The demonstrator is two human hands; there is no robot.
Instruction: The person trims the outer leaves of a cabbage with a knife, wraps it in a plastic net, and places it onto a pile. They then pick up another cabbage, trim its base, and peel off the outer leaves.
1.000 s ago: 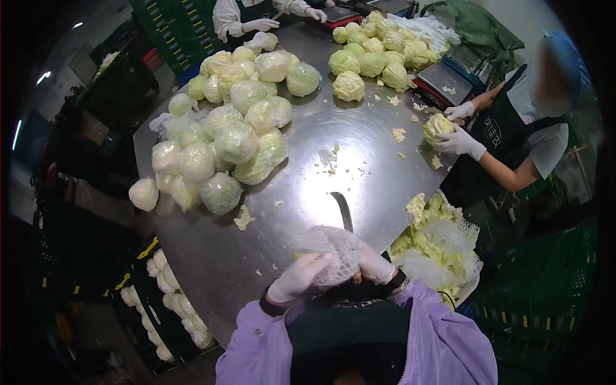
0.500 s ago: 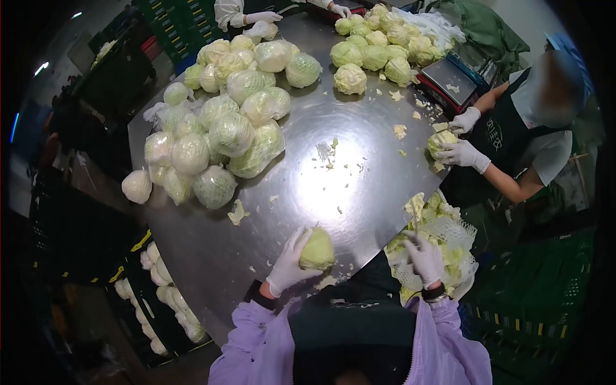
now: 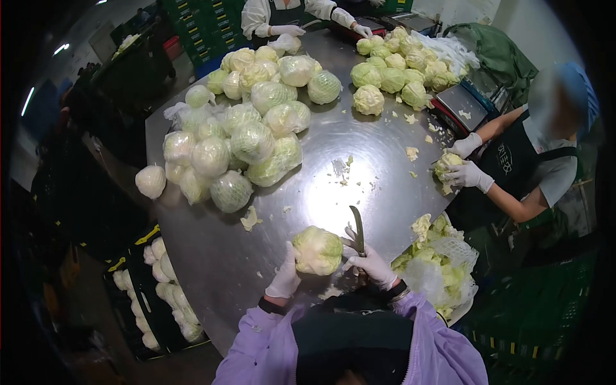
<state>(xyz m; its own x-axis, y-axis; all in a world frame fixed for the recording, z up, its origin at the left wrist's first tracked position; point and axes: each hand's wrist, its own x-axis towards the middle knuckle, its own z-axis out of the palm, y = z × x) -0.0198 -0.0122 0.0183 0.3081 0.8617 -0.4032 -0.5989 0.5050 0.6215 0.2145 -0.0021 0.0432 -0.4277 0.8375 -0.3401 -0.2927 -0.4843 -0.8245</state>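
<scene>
A pale green cabbage (image 3: pixel 317 251) rests near the front edge of the metal table (image 3: pixel 212 256). My gloved left hand (image 3: pixel 284 277) presses against its left side, fingers curved round it. To the cabbage's right, my gloved right hand (image 3: pixel 372 264) grips a knife (image 3: pixel 358 228) with a dark curved blade pointing up. Some of that hand's fingers reach toward the cabbage; whether they touch it is unclear. Small leaf scraps lie about the table, with a larger leaf piece (image 3: pixel 251 219) to the left.
Wrapped cabbages (image 3: pixel 210 157) are piled at the left, unwrapped ones (image 3: pixel 393 78) at the back. A co-worker (image 3: pixel 513 160) holds a cabbage (image 3: pixel 445 168) at the right, near a scale (image 3: pixel 457 104). A container of leaf trimmings (image 3: pixel 436 262) stands at the right front; another person (image 3: pixel 282 19) is behind.
My right hand has moved left from above the trimmings to beside the cabbage, bringing the knife. The cabbage has been turned, showing a paler side. The whole view has shifted slightly.
</scene>
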